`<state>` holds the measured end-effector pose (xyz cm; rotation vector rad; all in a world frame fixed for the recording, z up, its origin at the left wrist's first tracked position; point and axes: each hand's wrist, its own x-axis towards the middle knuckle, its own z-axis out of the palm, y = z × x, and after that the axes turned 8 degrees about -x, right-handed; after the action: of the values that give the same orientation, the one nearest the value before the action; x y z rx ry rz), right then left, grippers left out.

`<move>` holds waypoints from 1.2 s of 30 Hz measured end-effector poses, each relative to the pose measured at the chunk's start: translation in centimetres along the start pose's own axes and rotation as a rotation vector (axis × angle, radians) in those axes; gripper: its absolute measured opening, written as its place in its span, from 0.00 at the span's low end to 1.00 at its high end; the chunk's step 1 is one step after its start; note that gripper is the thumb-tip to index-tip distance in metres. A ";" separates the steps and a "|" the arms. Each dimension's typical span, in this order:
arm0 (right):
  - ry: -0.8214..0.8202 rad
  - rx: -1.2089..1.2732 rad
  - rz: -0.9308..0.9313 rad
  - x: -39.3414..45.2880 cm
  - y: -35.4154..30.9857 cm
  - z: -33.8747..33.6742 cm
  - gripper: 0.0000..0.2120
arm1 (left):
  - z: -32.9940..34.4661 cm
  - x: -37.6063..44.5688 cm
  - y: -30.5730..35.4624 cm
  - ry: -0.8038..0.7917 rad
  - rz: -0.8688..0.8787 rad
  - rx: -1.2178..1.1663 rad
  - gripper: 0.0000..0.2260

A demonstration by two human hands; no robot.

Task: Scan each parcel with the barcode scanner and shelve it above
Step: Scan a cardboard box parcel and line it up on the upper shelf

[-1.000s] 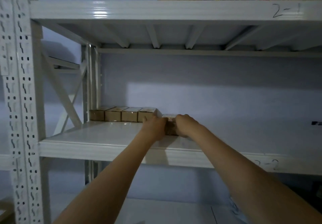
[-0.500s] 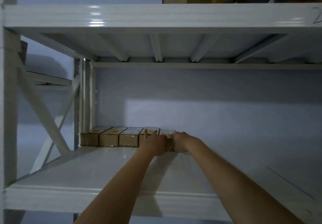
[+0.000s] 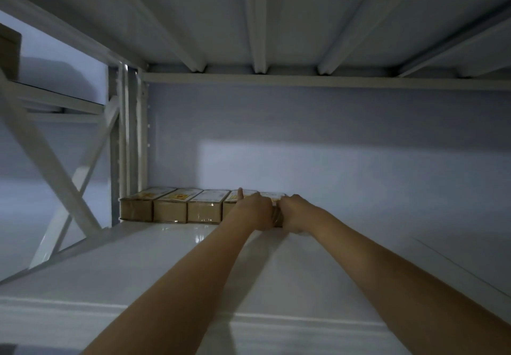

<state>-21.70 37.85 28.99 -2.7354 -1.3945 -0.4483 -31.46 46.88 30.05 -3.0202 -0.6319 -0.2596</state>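
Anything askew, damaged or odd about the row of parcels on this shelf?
Nothing stands out. The cardboard parcels sit upright, side by side in a straight row at the back left of the white shelf. The left hand and right hand hold the newest parcel at the row's right end. No visible damage, though the light is dim.

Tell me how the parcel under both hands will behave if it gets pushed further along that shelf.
The parcel will probably slide easily, since the white shelf looks glossy. It seems stiff: its neighbours in the row are square-edged cardboard boxes. Low and flat-bottomed, it is unlikely to tip. Left hand and right hand flank it.
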 end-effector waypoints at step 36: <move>0.151 0.272 0.332 -24.0 9.9 -7.7 0.30 | 0.0 -11.1 20.0 0.226 0.240 -0.407 0.27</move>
<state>-28.93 11.88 30.78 -2.5761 -0.8705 -0.4006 -33.48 24.15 27.94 -3.3269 -0.2141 -0.7905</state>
